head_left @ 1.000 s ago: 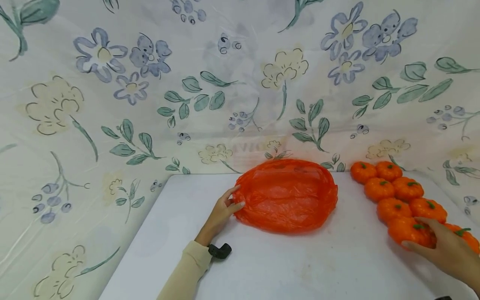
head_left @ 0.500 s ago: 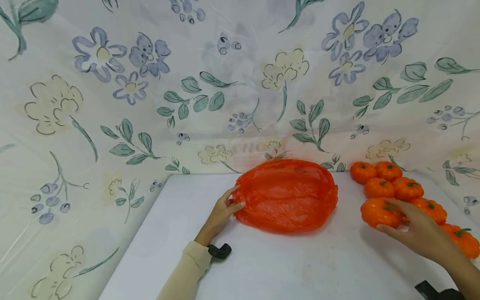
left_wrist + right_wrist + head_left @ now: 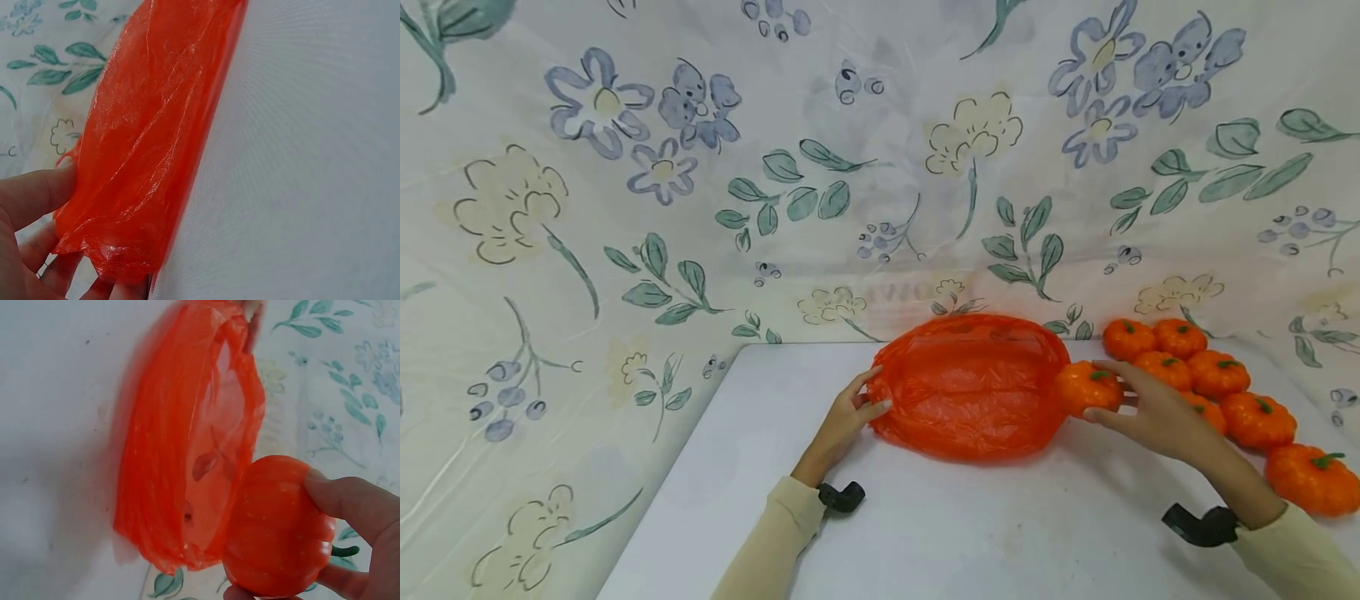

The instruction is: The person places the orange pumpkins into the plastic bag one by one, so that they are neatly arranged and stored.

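Observation:
A translucent red plastic bag (image 3: 970, 400) stands puffed out on the white table, its mouth gaping upward in the right wrist view. My left hand (image 3: 842, 421) grips the bag's left end, thumb on one side and fingers on the other, as the left wrist view shows up close. In my right hand (image 3: 1157, 412) is a small orange pumpkin (image 3: 278, 525) with a green stem, held between thumb and fingers. That pumpkin overlaps the bag's right edge in the head view. Part of its stem side is covered by the hand.
Several more orange pumpkins (image 3: 1258, 421) stand in two rows along the table's right side, partly behind the right forearm. A floral sheet (image 3: 880, 208) hangs behind the white table (image 3: 940, 533). Black wrist cameras (image 3: 1201, 525) sit on both wrists.
My right hand has lifted one pumpkin out of the near end of the rows and carried it left to the bag's right edge. The left hand has kept its place on the bag.

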The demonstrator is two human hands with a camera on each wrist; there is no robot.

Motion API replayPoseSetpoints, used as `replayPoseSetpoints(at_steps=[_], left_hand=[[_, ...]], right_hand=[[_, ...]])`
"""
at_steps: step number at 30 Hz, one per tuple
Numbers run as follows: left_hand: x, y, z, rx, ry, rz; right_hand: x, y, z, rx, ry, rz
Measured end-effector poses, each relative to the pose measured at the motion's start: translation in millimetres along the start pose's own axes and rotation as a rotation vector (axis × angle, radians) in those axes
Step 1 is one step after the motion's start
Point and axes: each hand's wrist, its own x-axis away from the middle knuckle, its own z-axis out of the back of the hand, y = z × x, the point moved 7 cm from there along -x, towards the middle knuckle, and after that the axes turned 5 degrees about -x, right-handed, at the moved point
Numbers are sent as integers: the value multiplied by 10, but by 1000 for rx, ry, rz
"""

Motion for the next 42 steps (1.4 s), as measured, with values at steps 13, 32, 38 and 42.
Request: replayPoseSetpoints(at_steps=[13, 32, 38, 42], left_hand=[[-40, 17, 114, -1, -2, -1], [-35, 59, 121, -22, 19, -9], [9, 8, 58, -9, 4, 0], [49, -20, 27, -35, 0, 14]], right_hand=[[-610, -261, -244, -48, -60, 18], [-1452, -687, -765, -55, -154, 171], [-1518, -710, -1024, -69, -257, 120], [-1504, -687, -1183, -64, -296, 98]])
